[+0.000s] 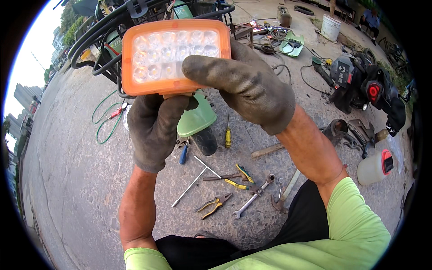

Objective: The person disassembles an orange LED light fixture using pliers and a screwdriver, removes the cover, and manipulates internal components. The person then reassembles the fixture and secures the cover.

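A rectangular LED lamp (168, 49) with an orange frame and several clear lens cells is held up in front of me. My gloved right hand (252, 85) grips its right side, thumb across the lens and the other fingers hidden behind. From below, my gloved left hand (155, 130) closes on the lamp's underside, its fingertips partly out of sight. Just beneath the lamp are a light green fender (198, 117) and a black tyre (204, 141). Beyond it rises a black tubular vehicle frame (96, 40).
On the concrete lie a yellow screwdriver (228, 135), a blue-handled screwdriver (184, 153), a T-handle wrench (191, 185), pliers (216, 206), a ratchet spanner (253, 201) and a hammer (281, 202). A white jug (371, 168) and scooter parts (364, 85) stand right; a person (371, 22) sits far right.
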`<state>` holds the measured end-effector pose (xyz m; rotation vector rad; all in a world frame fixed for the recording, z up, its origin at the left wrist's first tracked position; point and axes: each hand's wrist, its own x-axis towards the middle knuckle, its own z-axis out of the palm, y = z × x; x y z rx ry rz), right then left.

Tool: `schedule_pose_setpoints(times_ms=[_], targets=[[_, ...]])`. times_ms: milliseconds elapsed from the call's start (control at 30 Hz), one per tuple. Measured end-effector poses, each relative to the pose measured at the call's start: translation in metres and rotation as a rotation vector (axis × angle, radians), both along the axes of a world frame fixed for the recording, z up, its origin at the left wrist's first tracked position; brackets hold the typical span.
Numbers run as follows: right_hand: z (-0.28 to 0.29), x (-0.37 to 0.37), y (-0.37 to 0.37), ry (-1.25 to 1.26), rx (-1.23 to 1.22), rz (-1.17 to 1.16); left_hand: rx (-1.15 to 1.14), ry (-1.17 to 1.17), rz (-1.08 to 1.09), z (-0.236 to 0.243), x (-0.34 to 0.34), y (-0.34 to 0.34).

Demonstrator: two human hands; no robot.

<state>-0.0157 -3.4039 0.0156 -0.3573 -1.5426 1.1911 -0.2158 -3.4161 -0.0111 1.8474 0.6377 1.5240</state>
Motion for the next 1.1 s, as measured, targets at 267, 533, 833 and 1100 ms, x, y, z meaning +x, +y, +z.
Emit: schedule_pose_setpoints(times_ms=[267, 533, 833, 1100], targets=[[-0.007, 0.023, 0.014, -0.31, 0.916, -0.534, -0.064, 0.027, 0.022, 0.006, 0.004, -0.01], [0.004, 0.016, 0.006, 0.1, 0.031, -0.035, -0.068, -0.063, -0.004, 0.01, 0.008, -0.007], [0.012, 0.017, -0.004, 0.047, -0.069, -0.055, -0.06, -0.106, -0.048, 0.007, 0.001, 0.001], [0.018, 0.022, 0.004, 0.187, -0.108, 0.101, -0.043, -0.057, 0.039, 0.01, -0.001, 0.001]])
